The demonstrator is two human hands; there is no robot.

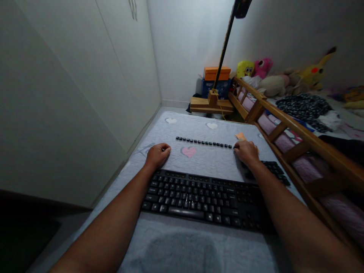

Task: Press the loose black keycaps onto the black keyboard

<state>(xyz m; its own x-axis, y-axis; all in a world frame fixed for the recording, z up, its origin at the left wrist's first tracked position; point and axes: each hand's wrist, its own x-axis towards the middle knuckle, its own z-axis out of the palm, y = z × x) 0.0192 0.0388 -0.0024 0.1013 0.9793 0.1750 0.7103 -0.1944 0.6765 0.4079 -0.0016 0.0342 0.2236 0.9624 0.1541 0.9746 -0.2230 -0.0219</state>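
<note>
A black keyboard point(190, 195) lies across the pale blue cloth, with keys in place on its left and middle parts. Beyond it runs a line of several small black keycaps point(203, 142). At the right end of that line, my right hand point(247, 151) pinches a black keycap point(234, 147) at its fingertips. My left hand point(158, 154) rests closed on the cloth, left of the pink heart print and just above the keyboard's left corner; what its curled fingers hold, if anything, is hidden. More loose black keycaps point(274, 170) lie to the right of my right forearm.
An orange item point(240, 135) lies behind my right hand. A wooden bed rail point(301, 138) runs along the right, with plush toys beyond. Behind the cloth-covered surface point(190, 129) stand a wooden base with a dark pole point(224, 45) and an orange box point(217, 73). White cabinets line the left.
</note>
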